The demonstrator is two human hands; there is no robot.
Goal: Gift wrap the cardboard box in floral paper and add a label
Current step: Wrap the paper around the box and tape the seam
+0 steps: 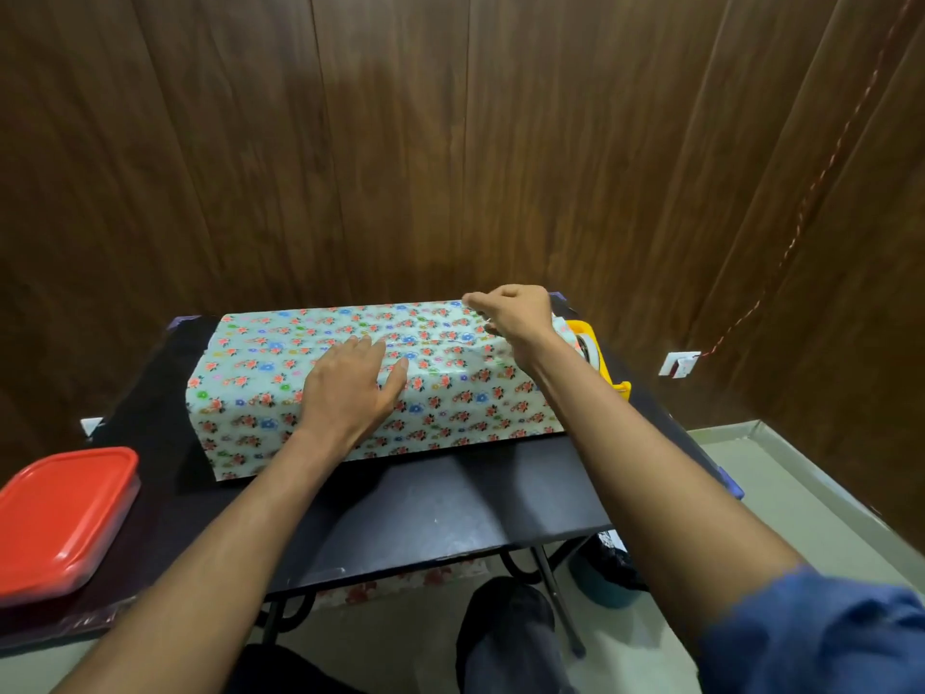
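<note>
I am partway through the wrapping, by my reading: the floral paper (350,373) already covers the top and near side of the long box in the middle of the frame, and no label shows anywhere on it. My left hand (353,388) lies flat on the top near its front edge, fingers straight and spread, pressing the paper down and gripping nothing. My right hand (515,318) is at the far right corner of the box with its fingers curled, and it seems to be pinching the paper edge there, though I cannot make out exactly what sits between fingertip and thumb. The next move, I judge, calls for tape to fix that end, and the yellow tape dispenser (598,358) stands just beside the box at center right, partly hidden behind my right wrist, so the reach is short. The left end of the paper sticks out past the box toward the left of the frame and looks unfolded. The black table (450,503) offers a bare strip at the bottom center, between the box and its near edge, which is room to turn the box. The red-lidded container (65,513) at lower left sits near the table's corner, well apart from the box.
</note>
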